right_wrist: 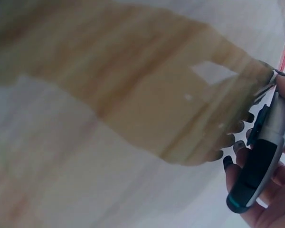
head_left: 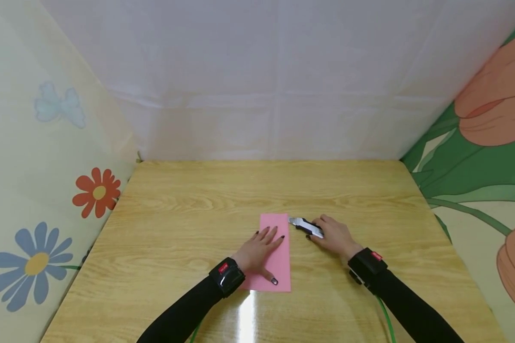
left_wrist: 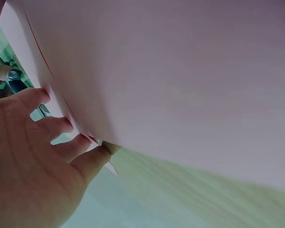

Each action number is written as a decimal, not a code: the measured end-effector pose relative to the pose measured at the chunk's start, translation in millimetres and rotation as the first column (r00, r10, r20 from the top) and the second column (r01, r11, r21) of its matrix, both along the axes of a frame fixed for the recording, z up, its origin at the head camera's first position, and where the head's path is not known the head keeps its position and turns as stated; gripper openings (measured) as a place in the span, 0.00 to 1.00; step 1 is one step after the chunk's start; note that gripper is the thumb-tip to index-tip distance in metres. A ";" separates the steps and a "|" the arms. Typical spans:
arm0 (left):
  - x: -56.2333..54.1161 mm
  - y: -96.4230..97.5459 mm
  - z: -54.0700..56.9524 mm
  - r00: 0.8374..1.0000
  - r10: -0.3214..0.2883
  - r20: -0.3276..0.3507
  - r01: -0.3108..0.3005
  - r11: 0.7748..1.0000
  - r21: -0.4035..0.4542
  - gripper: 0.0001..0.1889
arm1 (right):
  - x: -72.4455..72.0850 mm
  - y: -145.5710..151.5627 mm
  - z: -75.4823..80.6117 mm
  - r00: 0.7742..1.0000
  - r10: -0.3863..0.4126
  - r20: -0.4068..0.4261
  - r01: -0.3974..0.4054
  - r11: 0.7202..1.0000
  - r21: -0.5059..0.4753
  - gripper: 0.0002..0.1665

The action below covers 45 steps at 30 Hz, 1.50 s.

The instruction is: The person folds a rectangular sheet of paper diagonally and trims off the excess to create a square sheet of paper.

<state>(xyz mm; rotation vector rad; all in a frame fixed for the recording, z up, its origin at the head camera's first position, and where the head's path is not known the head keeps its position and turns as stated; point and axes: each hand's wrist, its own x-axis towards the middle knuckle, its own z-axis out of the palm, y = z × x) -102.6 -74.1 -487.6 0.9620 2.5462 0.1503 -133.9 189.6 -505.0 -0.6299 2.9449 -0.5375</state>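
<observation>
A pink sheet of paper [head_left: 280, 269], longer than wide, lies on the table with its long side running away from me. My left hand [head_left: 257, 252] rests spread on it, fingers mostly straight and thumb apart. The left wrist view shows the left hand's [left_wrist: 33, 152] fingers against a pale sheet with a thin red edge line. My right hand [head_left: 335, 237] grips a utility knife [head_left: 305, 226], black and silver-grey. Its front end points left and lies at the paper's right edge, near the far corner. In the right wrist view the knife [right_wrist: 259, 173] sits between thumb and fingers.
The wooden table [head_left: 189, 200] has a bright glare spot [head_left: 246, 317] near the front. A white cloth [head_left: 223, 119] hangs behind it. Flower-patterned panels [head_left: 38, 181] stand at both sides. Green cables [head_left: 386, 317] run from the wrist cameras.
</observation>
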 end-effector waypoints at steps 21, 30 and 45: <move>-0.9 0.0 -2.6 1.000 0.001 0.008 -0.001 1.000 0.008 0.60 | -4.3 3.2 -1.5 1.000 -0.025 -0.008 0.025 1.000 0.001 0.22; -0.9 -0.9 -2.3 1.000 -0.005 -0.004 0.005 1.000 0.023 0.60 | 1.0 13.2 4.0 0.953 -0.161 0.256 0.245 0.906 -0.344 0.18; -0.9 -1.7 -1.2 1.000 0.000 0.011 -0.001 0.999 0.037 0.60 | 18.4 46.0 1.7 0.825 -0.200 0.529 0.545 0.531 -0.649 0.14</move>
